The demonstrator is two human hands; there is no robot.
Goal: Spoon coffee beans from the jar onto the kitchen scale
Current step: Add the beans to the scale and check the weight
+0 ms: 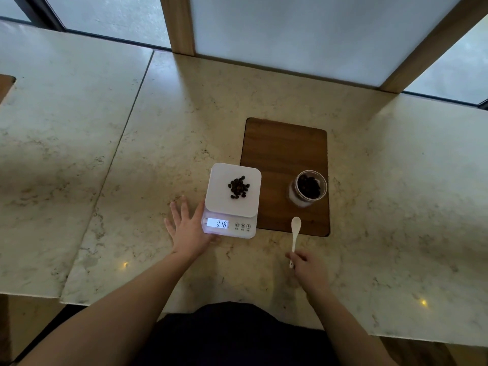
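A wide marble bench [264, 101] fills the room in front of the person, pale and veined, with frosted window panels behind it. Set into its surface is a dark wooden board [280, 154], and on the near right part of that board stands the open jar [307, 188], coffee beans showing dark inside it. Just left of the board, its right edge overlapping it, sits the white kitchen scale [232, 199]; a small heap of beans [239, 187] lies near the middle of its platform and the lit display seems to read 018.

The left hand [188, 228] lies flat and spread on the bench, grip released, its thumb side touching the scale's near left corner as if to steady it. The right hand [307, 265] has its grip clenched around the handle end of a white spoon [295, 235], whose empty bowl points toward the jar from just short of the board.

I'd judge another scoop is due. To do it well, dip the spoon gently into the jar's mouth, take a modest load, carry it level, and tip it over the existing heap so beans do not roll off the platform. The left hand should press on the bench only, not the scale, or the reading may drift.
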